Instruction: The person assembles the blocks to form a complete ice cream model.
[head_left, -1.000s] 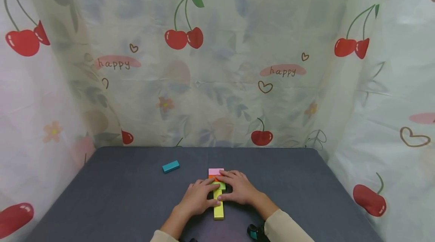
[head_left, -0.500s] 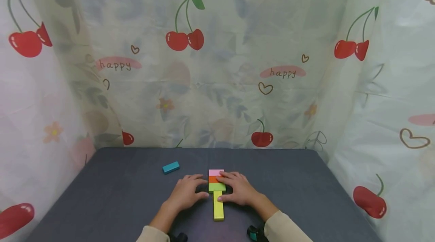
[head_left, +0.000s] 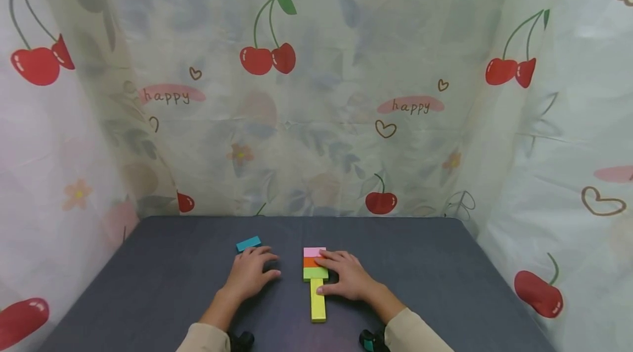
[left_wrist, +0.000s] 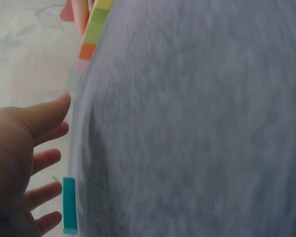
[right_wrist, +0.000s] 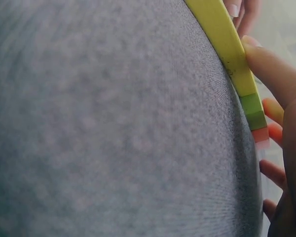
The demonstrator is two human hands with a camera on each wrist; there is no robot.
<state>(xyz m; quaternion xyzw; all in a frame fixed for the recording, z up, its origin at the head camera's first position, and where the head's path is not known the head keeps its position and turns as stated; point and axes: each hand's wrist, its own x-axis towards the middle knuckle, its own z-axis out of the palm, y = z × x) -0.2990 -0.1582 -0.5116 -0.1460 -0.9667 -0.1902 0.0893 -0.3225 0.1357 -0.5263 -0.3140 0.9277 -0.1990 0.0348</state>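
Observation:
Pink (head_left: 312, 251), orange (head_left: 310, 262) and light green (head_left: 314, 273) blocks lie side by side in a row on the dark table, with a long yellow block (head_left: 318, 308) running from the green one towards me. My right hand (head_left: 350, 276) rests at the row's right side, fingertips over the pink and orange blocks and thumb on the yellow one (right_wrist: 227, 54). Out to the left, my left hand (head_left: 249, 273) holds nothing, its fingers spread loosely. Just beyond those fingers lies a blue block (head_left: 248, 242), partly hidden by them in the head view.
A dark grey cloth covers the table (head_left: 420, 264). Behind it and on both sides hangs a pale curtain (head_left: 316, 94) printed with cherries. A black wrist device (head_left: 372, 340) sits at the right sleeve, with another (head_left: 241, 341) at the left.
My left hand has left the green and yellow blocks and moved left and away from me to the blue block. The right hand and the row of blocks stay put.

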